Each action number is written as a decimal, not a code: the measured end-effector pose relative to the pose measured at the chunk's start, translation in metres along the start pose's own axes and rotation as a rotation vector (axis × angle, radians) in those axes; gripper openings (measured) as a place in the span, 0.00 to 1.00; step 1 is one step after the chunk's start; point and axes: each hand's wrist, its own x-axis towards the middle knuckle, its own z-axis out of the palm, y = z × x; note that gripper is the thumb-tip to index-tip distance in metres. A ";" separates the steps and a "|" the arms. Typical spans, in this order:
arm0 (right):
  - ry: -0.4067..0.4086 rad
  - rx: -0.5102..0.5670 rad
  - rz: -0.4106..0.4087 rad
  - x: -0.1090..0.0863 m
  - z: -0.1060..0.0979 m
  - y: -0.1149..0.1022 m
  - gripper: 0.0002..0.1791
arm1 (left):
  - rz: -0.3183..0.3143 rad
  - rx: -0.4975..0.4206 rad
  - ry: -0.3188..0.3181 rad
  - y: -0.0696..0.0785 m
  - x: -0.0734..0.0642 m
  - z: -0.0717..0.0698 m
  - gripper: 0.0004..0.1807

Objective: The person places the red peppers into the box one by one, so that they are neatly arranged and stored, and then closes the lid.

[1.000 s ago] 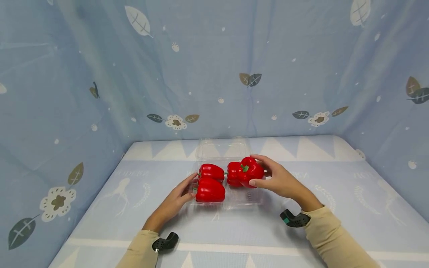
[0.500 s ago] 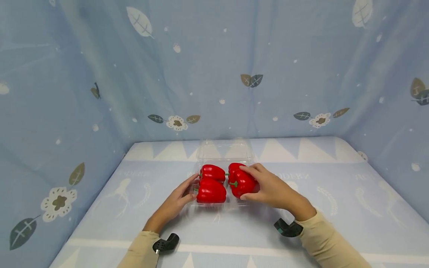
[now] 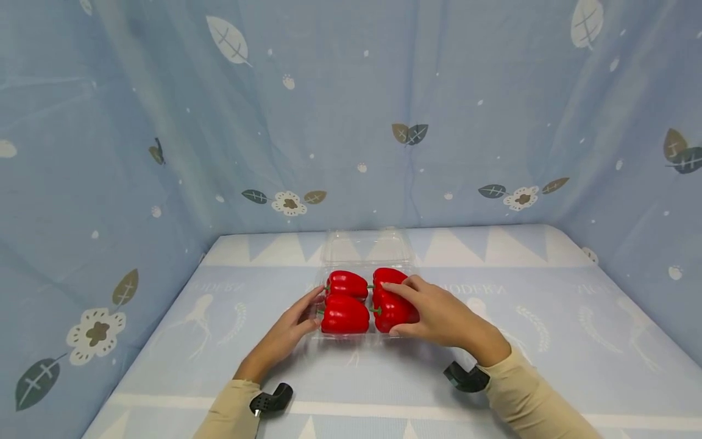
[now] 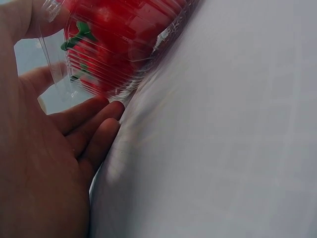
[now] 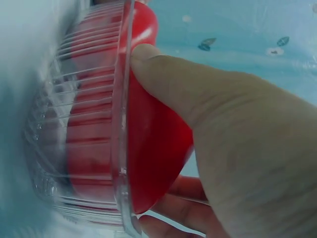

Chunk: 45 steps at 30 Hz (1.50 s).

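Observation:
A clear plastic clamshell container holds several red bell peppers with green stems, laid two by two. My right hand grips the front-right bell pepper from above, thumb on the near side and fingers over the far side. In the right wrist view this pepper sits partly below the container's rim. Behind it lies the back-right bell pepper, partly covered by my fingers. At the container's left side my left hand rests with spread, relaxed fingers on its wall, beside the front-left bell pepper and the back-left bell pepper.
The container's hinged lid lies open toward the back of the table. A patterned blue curtain hangs behind the table and along both sides. Black wrist cameras are strapped over the tan sleeves.
My right hand has brought its pepper left, toward me and down into the container's front-right place, uncovering more of the back-right pepper. My left hand has stayed at the container's left side.

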 end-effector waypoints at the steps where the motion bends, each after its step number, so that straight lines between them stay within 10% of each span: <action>1: -0.003 0.001 0.001 0.000 0.000 0.000 0.43 | -0.005 0.004 0.003 0.000 0.000 0.000 0.37; 45: -0.047 -0.012 0.019 -0.003 -0.004 0.004 0.27 | 0.023 0.005 -0.007 0.000 0.001 0.001 0.37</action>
